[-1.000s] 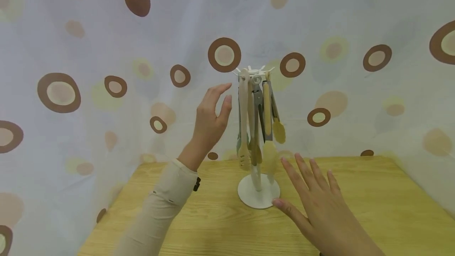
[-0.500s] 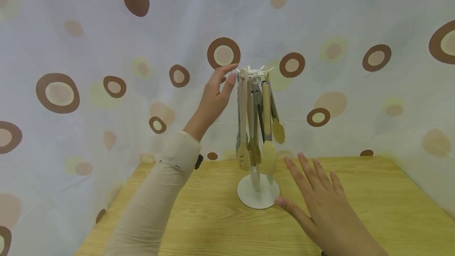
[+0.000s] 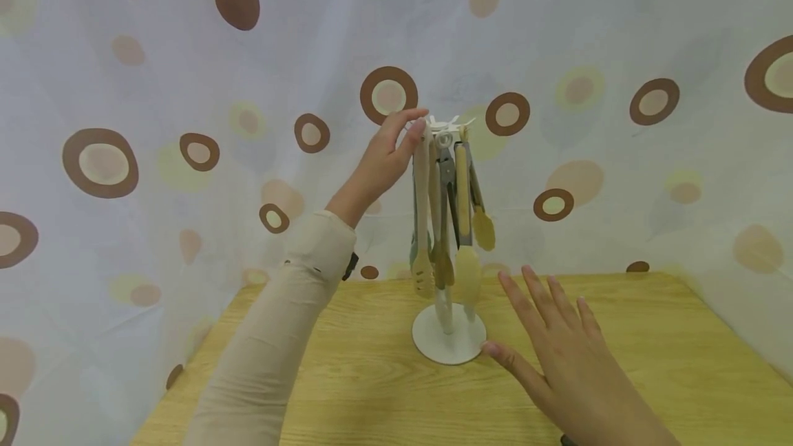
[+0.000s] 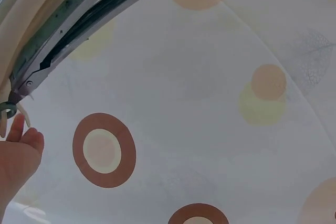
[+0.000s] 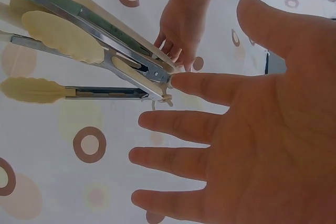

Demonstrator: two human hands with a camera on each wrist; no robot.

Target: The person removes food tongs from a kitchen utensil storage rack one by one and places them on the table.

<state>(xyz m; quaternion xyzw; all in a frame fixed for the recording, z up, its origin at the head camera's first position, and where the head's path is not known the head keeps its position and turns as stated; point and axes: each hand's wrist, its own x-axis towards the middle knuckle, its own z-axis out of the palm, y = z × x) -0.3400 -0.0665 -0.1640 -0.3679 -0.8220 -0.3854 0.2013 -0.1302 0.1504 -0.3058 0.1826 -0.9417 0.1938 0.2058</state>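
A white stand (image 3: pixel 427 339) with a round base and a ring of hooks carries several hanging utensils. My left hand (image 3: pixel 384 160) is at its top left, thumb and index finger pinching the upper end of a beige slotted utensil (image 3: pixel 422 219); the fingertips partly hide the contact. Beside it hang grey-handled tongs with pale yellow tips (image 3: pixel 469 274) and darker yellow-tipped tongs (image 3: pixel 483 229). Green-and-metal tongs (image 4: pixel 63 40) hang close to the left hand in the left wrist view. My right hand (image 3: pixel 570 356) hovers right of the base, fingers spread, touching nothing.
The stand rests on a wood-grain table (image 3: pixel 353 377). Behind and on both sides hangs a white cloth (image 3: pixel 322 40) printed with brown and yellow circles. The table's back edge lies just behind the stand.
My left hand has risen and moved right, from beside the stand to the top of the beige utensil. The right hand has barely shifted; the stand stays put.
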